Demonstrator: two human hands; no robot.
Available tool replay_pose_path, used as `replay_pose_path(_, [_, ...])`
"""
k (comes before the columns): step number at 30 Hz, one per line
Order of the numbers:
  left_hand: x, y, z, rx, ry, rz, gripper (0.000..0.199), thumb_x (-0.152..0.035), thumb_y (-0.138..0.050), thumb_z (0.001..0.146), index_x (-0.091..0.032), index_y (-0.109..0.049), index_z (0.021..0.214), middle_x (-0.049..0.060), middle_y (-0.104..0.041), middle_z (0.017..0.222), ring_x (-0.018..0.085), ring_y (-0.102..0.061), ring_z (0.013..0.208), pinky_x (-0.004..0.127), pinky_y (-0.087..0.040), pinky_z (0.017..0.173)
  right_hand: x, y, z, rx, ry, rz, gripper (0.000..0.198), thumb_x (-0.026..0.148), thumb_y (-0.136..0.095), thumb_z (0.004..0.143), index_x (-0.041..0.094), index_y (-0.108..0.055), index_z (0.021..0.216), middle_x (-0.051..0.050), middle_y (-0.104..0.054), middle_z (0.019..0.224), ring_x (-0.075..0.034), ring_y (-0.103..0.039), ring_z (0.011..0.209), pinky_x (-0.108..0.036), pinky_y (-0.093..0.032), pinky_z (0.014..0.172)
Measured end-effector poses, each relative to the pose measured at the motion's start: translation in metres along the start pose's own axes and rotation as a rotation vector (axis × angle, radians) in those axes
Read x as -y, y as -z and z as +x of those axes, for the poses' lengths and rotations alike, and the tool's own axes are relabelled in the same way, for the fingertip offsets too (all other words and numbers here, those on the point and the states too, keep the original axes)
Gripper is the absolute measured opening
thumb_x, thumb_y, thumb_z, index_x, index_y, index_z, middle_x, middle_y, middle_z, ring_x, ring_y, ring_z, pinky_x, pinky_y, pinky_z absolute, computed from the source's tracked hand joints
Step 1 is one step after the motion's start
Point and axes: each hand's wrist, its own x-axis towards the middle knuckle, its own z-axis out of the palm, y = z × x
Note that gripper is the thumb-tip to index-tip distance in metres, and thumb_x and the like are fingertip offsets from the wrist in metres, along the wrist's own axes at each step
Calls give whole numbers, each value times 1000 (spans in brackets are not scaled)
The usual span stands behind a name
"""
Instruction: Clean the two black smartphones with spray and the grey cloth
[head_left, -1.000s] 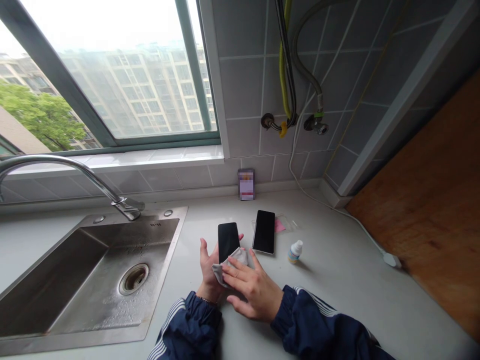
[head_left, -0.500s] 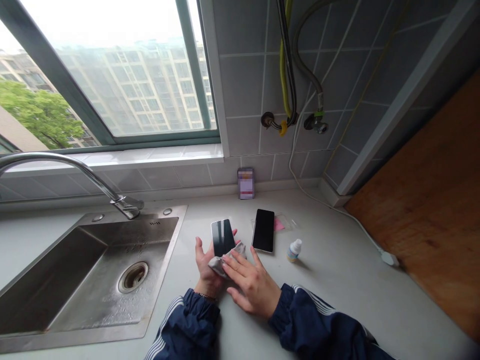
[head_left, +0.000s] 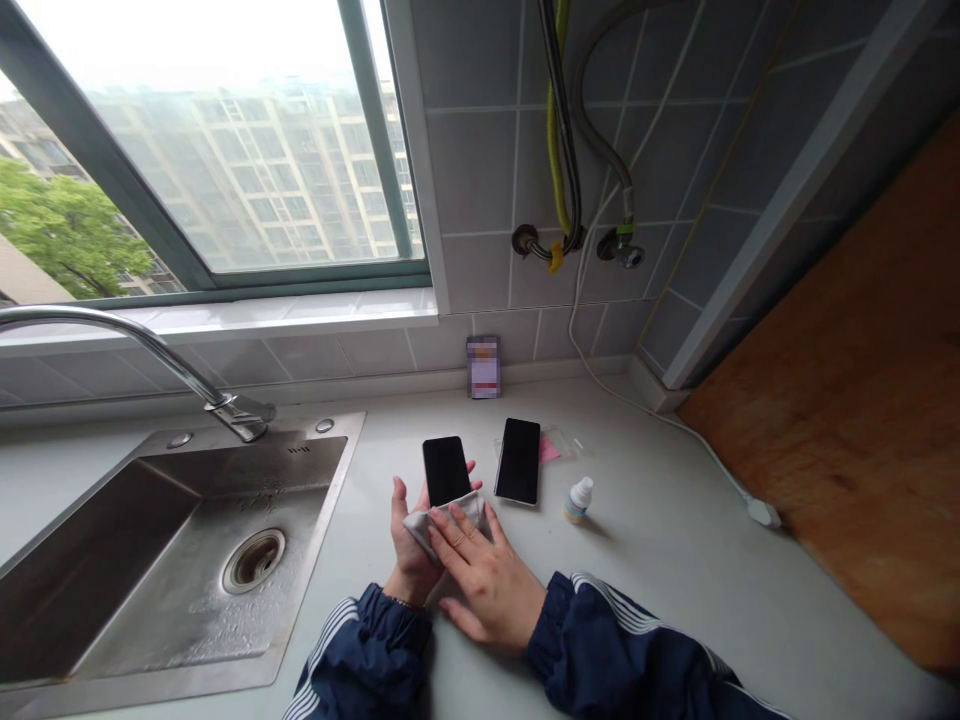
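My left hand (head_left: 414, 545) lies palm up and cradles a smartphone (head_left: 445, 472), its dark screen facing up. Over the phone's lower part lies a light grey cloth (head_left: 420, 525). My right hand (head_left: 491, 585) holds this cloth against the screen, its fingers stretched across it. The cloth hides the phone's lower end, and the phone covers most of my left palm. Just right of my hands, a second phone (head_left: 518, 460) rests on the counter, dark screen up. Beside that stands a small white-capped bottle (head_left: 579, 499).
A steel sink (head_left: 304, 580) with a curved faucet (head_left: 172, 360) is on the left. Against the back wall leans a small device with a blurred screen (head_left: 484, 368). Clear plastic with a pink piece (head_left: 550, 449) lies behind the second phone. A white cable (head_left: 660, 408) runs to a plug (head_left: 763, 514).
My right hand and the cloth have shifted slightly left across the phone's lower part. The phone has tilted a little, and its screen reflection is gone. The whole view has moved slightly.
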Motion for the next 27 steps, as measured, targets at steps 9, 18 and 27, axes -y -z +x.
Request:
replay_pose_path(9, [12,-1,3,0,-1,28,83,-71,-41,94,-14,-41,155,19,-60,142,36,-56,132,52,-30,120,-5,8,1,-120,-14,-58,94,24,-60,82,12,-13,163,-10,-5,170,-31,-4,158,-65,-6,124])
replay_pose_path(18, [22,15,4,-17,116,84,69,-65,-41,98,-13,-61,139,14,-66,136,30,-41,146,44,-22,126,-9,5,0,-282,-116,-99,100,11,-52,78,12,-2,164,-12,-5,170,-34,-7,157,-66,-11,124])
replay_pose_path(27, [21,6,8,54,126,118,78,-68,-43,96,-19,-40,156,15,-54,151,36,-42,145,50,-24,123,-31,17,1,-443,-207,-92,79,17,-42,97,20,0,164,-10,-16,169,-31,-16,156,-64,-17,123])
